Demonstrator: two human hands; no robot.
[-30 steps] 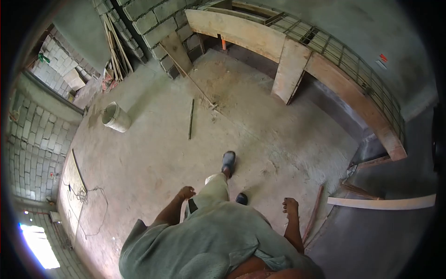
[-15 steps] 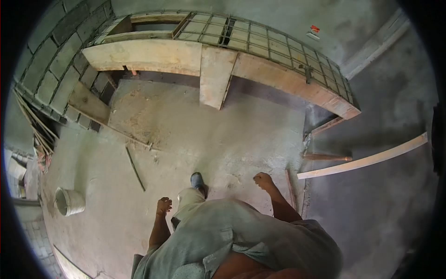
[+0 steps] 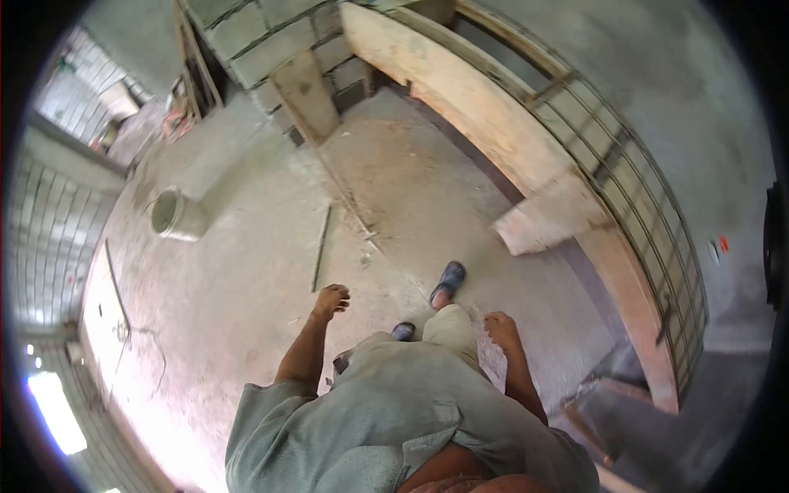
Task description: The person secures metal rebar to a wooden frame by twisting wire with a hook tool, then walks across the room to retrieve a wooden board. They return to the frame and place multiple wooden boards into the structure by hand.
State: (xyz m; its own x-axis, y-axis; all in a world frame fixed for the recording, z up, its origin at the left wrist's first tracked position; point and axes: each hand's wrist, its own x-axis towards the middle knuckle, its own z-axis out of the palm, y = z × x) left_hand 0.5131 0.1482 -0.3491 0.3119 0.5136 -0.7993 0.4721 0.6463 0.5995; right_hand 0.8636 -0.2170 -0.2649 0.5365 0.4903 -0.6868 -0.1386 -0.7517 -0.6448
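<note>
My left hand hangs over the floor with its fingers loosely curled and apart, and nothing is in it. Near it on the floor lies a thin dark rod. On the other side of my body, my right hand is curled into a loose fist, with nothing visible in it. Neither hand touches an object. Between them my two feet show in dark blue clogs, one ahead of the other.
A counter formwork of boards topped with a rebar grid curves along the right wall. A white bucket stands at left. A long thin strip runs across the floor from a leaning board. Poles lean behind.
My view has turned left, so the formwork now sits to the right and the bucket is nearer the middle. One leg has stepped forward. Both hands remain free of objects.
</note>
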